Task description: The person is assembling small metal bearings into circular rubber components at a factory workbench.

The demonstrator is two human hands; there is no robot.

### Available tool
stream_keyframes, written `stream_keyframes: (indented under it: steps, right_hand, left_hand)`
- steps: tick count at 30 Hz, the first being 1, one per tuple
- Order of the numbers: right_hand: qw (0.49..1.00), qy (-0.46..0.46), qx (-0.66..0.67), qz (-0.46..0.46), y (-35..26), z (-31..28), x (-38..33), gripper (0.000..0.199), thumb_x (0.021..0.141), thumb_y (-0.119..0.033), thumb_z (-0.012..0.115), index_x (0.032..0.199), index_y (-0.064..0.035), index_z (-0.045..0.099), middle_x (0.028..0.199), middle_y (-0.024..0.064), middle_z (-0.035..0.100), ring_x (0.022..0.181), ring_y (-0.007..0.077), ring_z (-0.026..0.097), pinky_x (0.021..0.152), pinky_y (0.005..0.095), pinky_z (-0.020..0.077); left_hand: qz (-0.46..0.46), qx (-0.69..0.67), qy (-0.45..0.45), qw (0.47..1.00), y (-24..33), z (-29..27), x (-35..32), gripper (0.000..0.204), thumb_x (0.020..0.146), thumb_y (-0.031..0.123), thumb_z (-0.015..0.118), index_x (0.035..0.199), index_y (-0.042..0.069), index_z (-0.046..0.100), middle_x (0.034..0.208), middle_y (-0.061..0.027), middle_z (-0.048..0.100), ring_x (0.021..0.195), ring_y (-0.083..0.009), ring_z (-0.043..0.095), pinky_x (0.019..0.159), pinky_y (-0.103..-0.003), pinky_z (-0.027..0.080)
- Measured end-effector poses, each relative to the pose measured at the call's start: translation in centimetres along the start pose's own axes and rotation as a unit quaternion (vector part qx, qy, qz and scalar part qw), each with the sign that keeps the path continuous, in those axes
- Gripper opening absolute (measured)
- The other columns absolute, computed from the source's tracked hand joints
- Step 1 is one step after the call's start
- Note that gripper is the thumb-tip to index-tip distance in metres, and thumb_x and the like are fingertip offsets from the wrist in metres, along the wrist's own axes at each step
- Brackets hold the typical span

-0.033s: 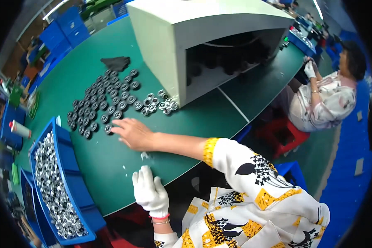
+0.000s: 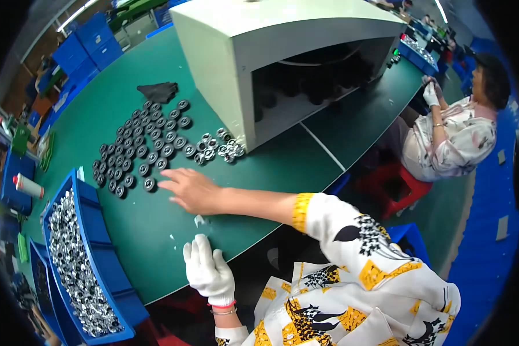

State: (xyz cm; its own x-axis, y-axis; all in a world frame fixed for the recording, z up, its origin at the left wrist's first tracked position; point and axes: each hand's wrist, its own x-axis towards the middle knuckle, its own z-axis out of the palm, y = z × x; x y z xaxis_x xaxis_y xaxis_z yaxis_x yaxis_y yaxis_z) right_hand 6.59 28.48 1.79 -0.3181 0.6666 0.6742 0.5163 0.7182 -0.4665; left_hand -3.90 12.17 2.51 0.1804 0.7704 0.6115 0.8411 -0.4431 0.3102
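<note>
My right hand (image 2: 193,190) is bare and reaches over the green table, its fingers apart and holding nothing. Its fingertips are just beside a black round part with a metal centre (image 2: 149,184), like a small wheel or bearing. A cluster of several similar black parts (image 2: 130,141) spreads beyond it. To their right lies a small heap of shiny silver metal parts (image 2: 220,147). My left hand (image 2: 209,274), in a white knit glove, is at the table's near edge with its fingers stretched out and nothing visible in it.
A blue bin (image 2: 106,254) full of shiny metal pieces stands at the left. A large cream-coloured housing (image 2: 213,75) with a dark opening occupies the far middle. Near the black parts lies a dark cloth (image 2: 158,92). Another person (image 2: 444,132) sits at the right.
My right hand's fingertips have drawn slightly right, away from the nearest black part, which they overlapped before. The left hand has barely moved.
</note>
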Motion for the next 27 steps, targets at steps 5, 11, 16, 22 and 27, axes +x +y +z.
stream_keyframes:
  steps: [5, 11, 16, 22, 27]
  right_hand:
    - [0.995, 0.093, -0.044, 0.018, 2.7, -13.9, -5.4, 0.011, 0.076, -0.014, 0.071, 0.082, -0.0091, 0.063, 0.079, 0.007, 0.062, 0.072, 0.0264, 0.063, 0.063, 0.0353, 0.0514]
    - [0.927, 0.147, -0.293, 0.182, 12.0, -21.3, -5.6, 0.038, 0.078, -0.019, 0.068, 0.114, -0.01, 0.061, 0.113, 0.0152, 0.059, 0.09, 0.0324, 0.064, 0.074, 0.0444, 0.0522]
    - [0.934, 0.083, -0.228, 0.261, 13.9, -21.5, -5.7, 0.041, 0.081, -0.023, 0.066, 0.118, -0.0082, 0.058, 0.115, 0.0145, 0.058, 0.092, 0.0324, 0.061, 0.075, 0.042, 0.0504]
    - [0.729, 0.084, 0.513, 0.445, 5.4, -22.7, -10.5, 0.033, 0.096, -0.023, 0.05, 0.113, 0.0042, 0.057, 0.097, 0.0115, 0.064, 0.076, 0.014, 0.06, 0.057, 0.0232, 0.0468]
    - [0.6, 0.06, 0.672, 0.43, -1.7, -20.9, -14.7, 0.034, 0.099, -0.022, 0.04, 0.117, 0.0033, 0.054, 0.109, 0.0179, 0.063, 0.079, 0.0164, 0.061, 0.06, 0.0255, 0.0503]
  left_hand:
    - [0.011, 0.01, 0.002, 1.0, 1.1, 0.2, 0.7, 0.035, 0.079, 0.003, 0.057, 0.112, -0.009, 0.06, 0.102, -0.0231, 0.064, 0.09, -0.0411, 0.061, 0.094, -0.049, 0.045]
    - [0.001, 0.015, 0.013, 1.0, 1.8, 0.4, 0.5, 0.028, 0.088, 0.006, 0.052, 0.111, -0.006, 0.062, 0.107, -0.0175, 0.067, 0.099, -0.0365, 0.063, 0.099, -0.048, 0.042]
    - [0.03, 0.015, 0.024, 0.999, 2.1, 0.8, 0.8, 0.026, 0.087, 0.007, 0.055, 0.108, -0.005, 0.064, 0.104, -0.0169, 0.067, 0.096, -0.0376, 0.063, 0.097, -0.048, 0.044]
    - [0.008, 0.025, 0.005, 1.0, 1.8, 0.2, 0.2, 0.028, 0.091, 0.009, 0.052, 0.113, -0.004, 0.062, 0.11, -0.0154, 0.066, 0.104, -0.0354, 0.062, 0.101, -0.046, 0.041]
    - [-0.027, -0.03, 0.009, 0.999, 2.1, -0.3, 0.2, 0.028, 0.082, -0.003, 0.059, 0.109, -0.004, 0.064, 0.107, -0.0162, 0.067, 0.104, -0.0361, 0.061, 0.099, -0.045, 0.043]
